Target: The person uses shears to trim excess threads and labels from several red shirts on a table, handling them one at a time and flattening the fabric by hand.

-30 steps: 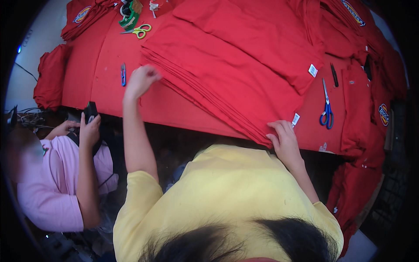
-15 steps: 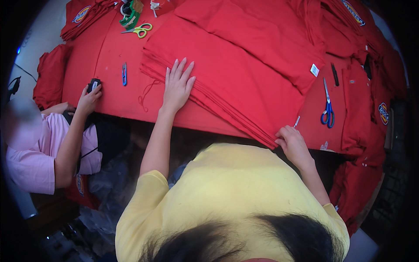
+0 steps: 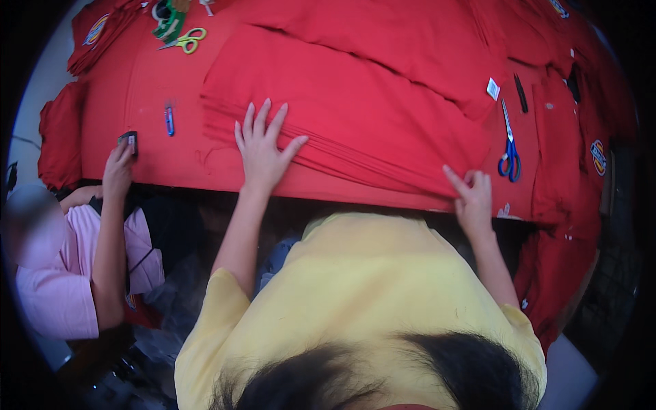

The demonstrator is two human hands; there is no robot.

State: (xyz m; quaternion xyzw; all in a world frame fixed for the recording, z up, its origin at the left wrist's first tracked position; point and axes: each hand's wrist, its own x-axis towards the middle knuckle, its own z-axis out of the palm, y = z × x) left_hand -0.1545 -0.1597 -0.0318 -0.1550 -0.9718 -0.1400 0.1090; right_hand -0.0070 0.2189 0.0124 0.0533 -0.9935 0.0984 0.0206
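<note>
Spread and gripping nothing, the left hand's (image 3: 263,158) fingers lie over the near edge of the layered red cloth (image 3: 342,96) on the table (image 3: 167,162); the right hand (image 3: 473,201) extends its index finger to the cloth's near right corner, any thumb pinch being impossible to tell. An uneven push could skew the loose layers, whose undersides are hidden and whose far end is cut off.

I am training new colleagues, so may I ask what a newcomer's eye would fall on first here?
Probably the broad stack of red cloth in the middle of the table, with the left hand spread on its near left edge and the right hand at its near right corner. The yellow shirt at the bottom centre would stand out against the red, as would the blue-handled scissors right of the stack.
</note>
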